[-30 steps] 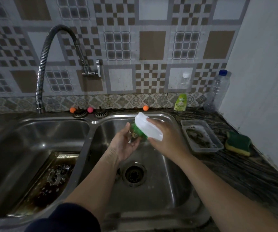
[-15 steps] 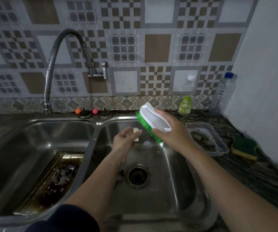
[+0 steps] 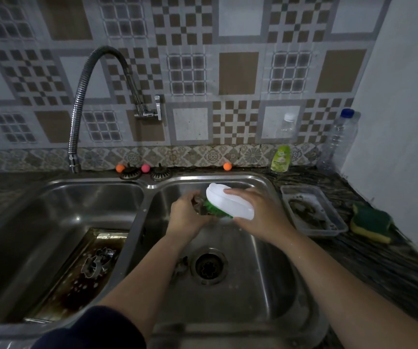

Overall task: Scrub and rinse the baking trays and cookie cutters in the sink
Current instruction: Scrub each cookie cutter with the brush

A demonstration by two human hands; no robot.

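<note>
Over the right sink basin, my right hand grips a white scrub brush with green bristles. Its bristles press against a small metal cookie cutter, which my left hand holds; most of the cutter is hidden by my fingers and the brush. In the left basin a dirty baking tray leans on the floor, with more cookie cutters lying in it. Another small metal piece lies beside the drain.
The tap on the wall has a flexible hose ending over the counter's left back. On the right counter sit a clear plastic tray, a green-yellow sponge, a dish soap bottle and a water bottle.
The brush was lifted off the cutter half a second ago and now lies against it again. The view has shifted a little.
</note>
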